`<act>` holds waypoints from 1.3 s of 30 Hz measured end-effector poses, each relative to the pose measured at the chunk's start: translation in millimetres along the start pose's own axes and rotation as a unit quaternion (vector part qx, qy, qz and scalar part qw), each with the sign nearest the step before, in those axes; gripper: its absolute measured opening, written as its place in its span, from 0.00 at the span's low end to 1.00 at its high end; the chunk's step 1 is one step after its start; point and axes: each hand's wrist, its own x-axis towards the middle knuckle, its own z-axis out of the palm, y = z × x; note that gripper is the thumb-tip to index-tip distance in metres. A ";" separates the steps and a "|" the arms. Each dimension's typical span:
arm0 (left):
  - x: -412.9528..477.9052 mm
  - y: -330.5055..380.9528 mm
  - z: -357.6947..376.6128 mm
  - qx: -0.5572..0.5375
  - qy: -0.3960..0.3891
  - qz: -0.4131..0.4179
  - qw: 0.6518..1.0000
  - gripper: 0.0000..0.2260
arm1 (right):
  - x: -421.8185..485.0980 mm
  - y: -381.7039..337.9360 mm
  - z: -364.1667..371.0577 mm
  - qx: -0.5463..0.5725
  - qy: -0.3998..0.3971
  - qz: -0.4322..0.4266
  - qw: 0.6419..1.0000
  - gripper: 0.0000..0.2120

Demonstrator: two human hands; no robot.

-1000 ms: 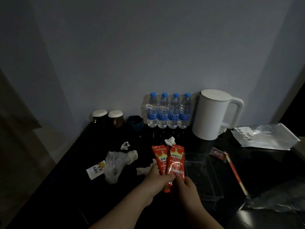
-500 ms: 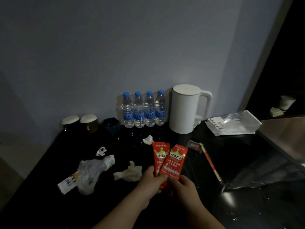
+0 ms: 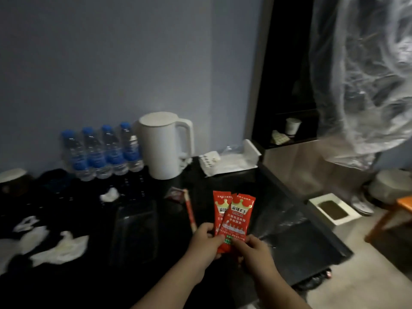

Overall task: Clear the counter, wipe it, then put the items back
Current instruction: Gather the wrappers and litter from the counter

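Two red snack packets (image 3: 234, 216) are held upright above the black counter (image 3: 296, 246), near its right end. My left hand (image 3: 206, 240) pinches their lower left edge and my right hand (image 3: 253, 249) pinches the lower right corner. On the counter lie crumpled tissues (image 3: 61, 249), a small tissue wad (image 3: 109, 195), a clear plastic tray (image 3: 136, 228), a chopstick sleeve (image 3: 189, 210) and a small dark sachet (image 3: 175, 194).
Several water bottles (image 3: 102, 150) and a white kettle (image 3: 162, 144) stand against the wall. A white plastic bag (image 3: 229, 162) lies at the back right. To the right are the floor, a white bin (image 3: 334, 211), an orange stool (image 3: 401, 205) and hanging clear plastic (image 3: 365, 81).
My view has swung right, so the counter's right end and the floor now show. Both hands have carried the red packets to the right with it, still holding them.
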 end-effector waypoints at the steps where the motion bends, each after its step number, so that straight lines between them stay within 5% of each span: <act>1: -0.4 2.4 27.4 0.004 -0.009 -0.005 1.000 0.09 | -0.2 0.0 -26.2 0.002 0.012 0.001 1.000 0.07; 10: 1.1 24.0 224.7 0.041 -0.126 -0.009 0.991 0.11 | 9.1 -0.4 -217.0 0.052 0.124 0.021 0.991 0.05; 20: 70.2 51.7 348.3 0.061 -0.156 -0.009 0.986 0.06 | 79.8 -24.5 -321.4 0.054 0.222 -0.008 0.974 0.09; 31: 179.1 82.6 456.1 0.021 -0.127 -0.071 0.989 0.09 | 207.4 -54.2 -409.8 0.015 0.234 0.033 0.972 0.07; 39: 247.9 44.4 491.1 -0.030 0.011 -0.198 0.980 0.12 | 295.7 -24.5 -434.9 -0.056 0.135 0.097 0.985 0.08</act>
